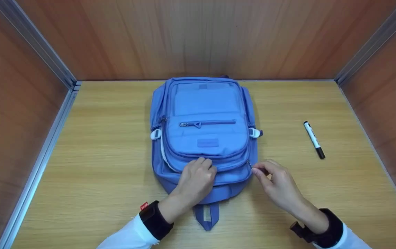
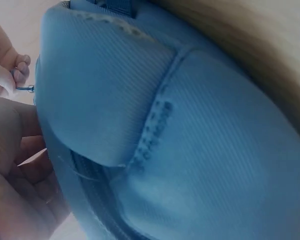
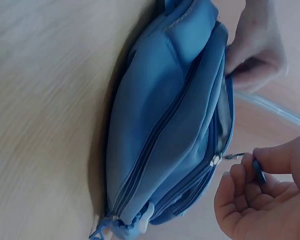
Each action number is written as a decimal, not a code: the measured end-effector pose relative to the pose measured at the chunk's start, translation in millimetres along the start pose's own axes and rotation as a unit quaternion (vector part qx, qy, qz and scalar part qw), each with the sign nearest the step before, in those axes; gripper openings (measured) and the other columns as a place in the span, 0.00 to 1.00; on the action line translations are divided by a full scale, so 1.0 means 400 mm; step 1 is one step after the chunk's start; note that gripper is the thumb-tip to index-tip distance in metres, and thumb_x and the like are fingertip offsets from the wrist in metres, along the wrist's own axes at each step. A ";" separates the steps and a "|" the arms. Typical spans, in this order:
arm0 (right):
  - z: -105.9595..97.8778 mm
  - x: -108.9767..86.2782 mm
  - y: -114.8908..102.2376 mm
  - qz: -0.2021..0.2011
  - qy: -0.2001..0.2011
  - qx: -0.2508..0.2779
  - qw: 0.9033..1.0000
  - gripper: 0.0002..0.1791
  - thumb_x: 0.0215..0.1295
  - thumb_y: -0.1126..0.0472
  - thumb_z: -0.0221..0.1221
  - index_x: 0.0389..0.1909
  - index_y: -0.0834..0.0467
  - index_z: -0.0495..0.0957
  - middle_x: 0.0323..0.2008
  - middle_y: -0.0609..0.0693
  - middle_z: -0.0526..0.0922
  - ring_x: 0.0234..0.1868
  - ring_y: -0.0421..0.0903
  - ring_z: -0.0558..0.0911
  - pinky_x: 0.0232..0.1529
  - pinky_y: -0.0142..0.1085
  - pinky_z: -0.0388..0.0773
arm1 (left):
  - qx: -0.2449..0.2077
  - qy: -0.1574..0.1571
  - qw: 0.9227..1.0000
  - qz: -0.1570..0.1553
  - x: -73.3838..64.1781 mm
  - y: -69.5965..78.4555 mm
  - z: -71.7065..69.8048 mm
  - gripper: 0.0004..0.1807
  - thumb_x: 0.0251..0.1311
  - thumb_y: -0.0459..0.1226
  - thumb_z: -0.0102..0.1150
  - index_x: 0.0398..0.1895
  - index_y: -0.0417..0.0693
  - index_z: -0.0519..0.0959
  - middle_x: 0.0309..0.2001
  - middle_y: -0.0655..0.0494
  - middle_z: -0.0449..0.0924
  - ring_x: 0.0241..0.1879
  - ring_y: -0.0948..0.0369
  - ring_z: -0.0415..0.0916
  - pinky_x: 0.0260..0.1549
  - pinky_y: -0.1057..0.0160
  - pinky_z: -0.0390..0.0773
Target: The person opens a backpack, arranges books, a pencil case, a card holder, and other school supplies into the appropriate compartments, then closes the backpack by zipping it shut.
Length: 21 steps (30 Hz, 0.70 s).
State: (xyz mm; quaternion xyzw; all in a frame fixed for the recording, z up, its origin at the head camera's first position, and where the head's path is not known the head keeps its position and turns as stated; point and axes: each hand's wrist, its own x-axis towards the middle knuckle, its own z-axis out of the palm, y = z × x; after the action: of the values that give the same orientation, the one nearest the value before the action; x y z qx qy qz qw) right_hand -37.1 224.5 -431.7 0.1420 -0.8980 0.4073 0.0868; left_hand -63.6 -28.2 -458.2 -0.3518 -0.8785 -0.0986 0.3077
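Note:
A blue backpack (image 1: 206, 100) lies on the table, front face up, with a fabric loop (image 1: 213, 216) at its near end. My left hand (image 1: 198, 176) grips the edge of a front compartment, its fingers curled over the fabric. In the right wrist view, pale lining (image 3: 224, 107) shows in the gap beside that hand. At the bag's right side, my right hand (image 1: 281, 183) pinches a zipper pull (image 3: 259, 172) between thumb and fingers. The slider (image 3: 216, 160) sits on the compartment's zipper. Part of the left fingers is hidden behind the fabric.
A white marker with a black cap (image 1: 313, 138) lies on the wooden table (image 1: 115, 138) to the right of the bag. Wood-grain panels (image 1: 201, 38) with metal edge strips enclose the back and both sides. White buckles (image 1: 155, 134) sit on the bag's sides.

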 end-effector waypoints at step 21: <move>0.086 -0.034 -0.062 -0.078 0.018 0.078 0.994 0.06 0.62 0.75 0.67 0.38 0.63 0.87 0.36 0.39 0.84 0.36 0.38 0.81 0.35 0.27 0.80 | -0.019 0.034 0.999 -0.019 0.018 -0.003 0.006 0.07 0.50 0.22 0.64 0.22 0.41 0.82 0.22 0.54 0.73 0.22 0.59 0.71 0.19 0.65 0.74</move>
State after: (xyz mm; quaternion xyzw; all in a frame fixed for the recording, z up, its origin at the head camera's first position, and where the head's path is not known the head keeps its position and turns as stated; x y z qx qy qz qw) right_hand -17.6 185.4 -440.3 0.2104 -0.8480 0.4707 0.1227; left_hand -69.8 -24.0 -455.6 -0.3375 -0.8720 -0.1333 0.3284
